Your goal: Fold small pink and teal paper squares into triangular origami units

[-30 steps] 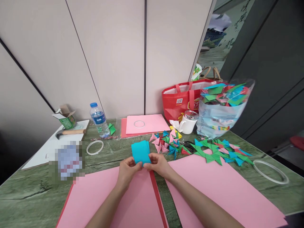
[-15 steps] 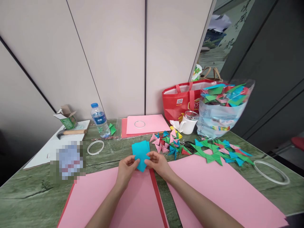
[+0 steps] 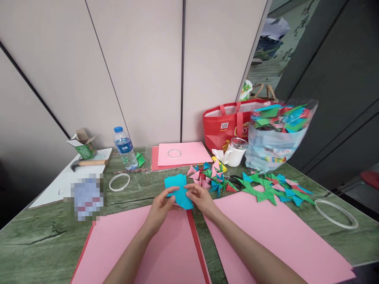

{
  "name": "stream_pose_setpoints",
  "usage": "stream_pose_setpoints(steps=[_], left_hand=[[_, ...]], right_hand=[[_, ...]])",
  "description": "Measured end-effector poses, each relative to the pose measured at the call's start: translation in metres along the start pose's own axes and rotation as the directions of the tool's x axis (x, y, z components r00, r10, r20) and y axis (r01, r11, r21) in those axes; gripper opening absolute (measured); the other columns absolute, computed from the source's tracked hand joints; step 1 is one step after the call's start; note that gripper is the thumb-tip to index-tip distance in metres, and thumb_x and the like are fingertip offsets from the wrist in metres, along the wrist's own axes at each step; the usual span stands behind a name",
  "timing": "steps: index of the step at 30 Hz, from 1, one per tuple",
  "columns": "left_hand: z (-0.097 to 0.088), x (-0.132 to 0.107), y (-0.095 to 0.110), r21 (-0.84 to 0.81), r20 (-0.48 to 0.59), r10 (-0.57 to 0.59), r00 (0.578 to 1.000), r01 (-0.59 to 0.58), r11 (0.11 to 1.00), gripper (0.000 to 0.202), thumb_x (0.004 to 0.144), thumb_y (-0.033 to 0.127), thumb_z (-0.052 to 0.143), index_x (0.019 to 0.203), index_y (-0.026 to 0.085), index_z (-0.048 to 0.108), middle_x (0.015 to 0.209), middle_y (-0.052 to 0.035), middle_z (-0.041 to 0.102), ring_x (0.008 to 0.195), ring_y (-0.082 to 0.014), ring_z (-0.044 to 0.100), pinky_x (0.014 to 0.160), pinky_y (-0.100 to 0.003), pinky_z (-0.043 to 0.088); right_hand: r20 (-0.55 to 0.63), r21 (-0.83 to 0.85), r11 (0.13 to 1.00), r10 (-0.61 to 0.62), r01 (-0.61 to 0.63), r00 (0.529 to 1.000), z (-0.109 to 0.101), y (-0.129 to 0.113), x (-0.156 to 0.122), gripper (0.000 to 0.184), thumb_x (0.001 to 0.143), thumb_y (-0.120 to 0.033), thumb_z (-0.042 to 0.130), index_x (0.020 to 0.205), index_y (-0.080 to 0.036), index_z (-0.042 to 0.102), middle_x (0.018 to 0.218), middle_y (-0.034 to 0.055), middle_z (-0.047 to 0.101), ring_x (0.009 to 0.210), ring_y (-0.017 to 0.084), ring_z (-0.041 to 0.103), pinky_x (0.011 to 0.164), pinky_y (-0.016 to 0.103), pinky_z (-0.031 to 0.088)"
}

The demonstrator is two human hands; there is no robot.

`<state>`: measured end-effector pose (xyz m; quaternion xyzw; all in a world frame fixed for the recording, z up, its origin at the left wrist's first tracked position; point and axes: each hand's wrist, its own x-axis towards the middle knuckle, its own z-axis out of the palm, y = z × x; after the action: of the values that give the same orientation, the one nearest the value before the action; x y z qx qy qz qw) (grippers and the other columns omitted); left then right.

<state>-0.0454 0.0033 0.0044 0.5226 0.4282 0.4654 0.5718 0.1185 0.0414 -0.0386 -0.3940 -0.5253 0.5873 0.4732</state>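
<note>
A small piece of blue paper is held between my two hands, above the far edge of a pink paper sheet. My left hand grips its left side, fingers on top and the thumb near its lower edge. Pinching its right side is my right hand. Just behind it, more blue paper lies on the table, partly hidden by the held piece. Whether the held piece is folded I cannot tell. A second pink sheet lies under my right forearm.
Folded paper pieces and scissors lie beyond my right hand, with green and blue paper stars further right. Behind stand a white mug, a plastic bag, a red bag and a water bottle. A hammer lies left.
The blue piece has turned between my fingers, its lower point swinging right. My left fingers have moved up over it, and my right hand has shifted slightly right.
</note>
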Motion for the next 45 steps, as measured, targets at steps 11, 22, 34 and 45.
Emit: stream_pose_setpoints(steps=[11,22,34,45], left_hand=[[0.0,0.001,-0.007,0.152,-0.074,-0.032,0.997,0.043,0.987,0.035,0.057,0.026,0.072,0.09,0.015,0.066,0.071,-0.0031,0.068,0.064,-0.0165,0.061,0.062,-0.028,0.047],[0.001,0.003,-0.016,0.293,-0.326,0.099,0.94,0.001,0.956,0.021,0.058,0.027,0.07,0.076,0.018,0.069,0.073,-0.0041,0.069,0.068,-0.0198,0.062,0.067,-0.031,0.049],[0.004,-0.001,-0.003,-0.023,-0.123,-0.207,0.971,0.206,0.978,0.026,0.06,0.035,0.07,0.072,0.013,0.061,0.06,-0.0047,0.067,0.059,-0.0189,0.064,0.061,-0.033,0.053],[0.01,-0.002,-0.005,0.006,-0.047,-0.171,0.984,0.171,0.985,0.027,0.062,0.039,0.068,0.068,0.013,0.063,0.06,-0.0049,0.067,0.058,-0.0173,0.062,0.061,-0.03,0.051]], right_hand=[[0.094,-0.007,1.0,-0.026,0.027,0.995,-0.003,-0.004,-0.001,0.027,0.063,-0.036,0.069,0.08,-0.017,0.059,0.071,-0.001,0.06,0.062,0.011,0.056,0.056,0.022,0.042],[0.103,-0.398,0.834,-0.374,0.382,0.922,0.007,-0.009,-0.012,0.017,0.071,-0.023,0.06,0.087,-0.022,0.067,0.108,0.0083,0.057,0.093,0.021,0.056,0.07,0.031,0.048],[0.017,-0.13,0.985,-0.11,0.111,0.994,0.009,-0.002,-0.006,0.021,0.07,-0.031,0.061,0.084,-0.018,0.052,0.054,-0.0059,0.049,0.047,0.01,0.052,0.047,0.022,0.043],[-0.024,-0.217,0.937,-0.284,0.272,0.959,0.012,-0.008,-0.009,0.01,0.075,-0.028,0.058,0.078,-0.019,0.053,0.077,0.0026,0.056,0.07,0.014,0.055,0.057,0.023,0.043]])
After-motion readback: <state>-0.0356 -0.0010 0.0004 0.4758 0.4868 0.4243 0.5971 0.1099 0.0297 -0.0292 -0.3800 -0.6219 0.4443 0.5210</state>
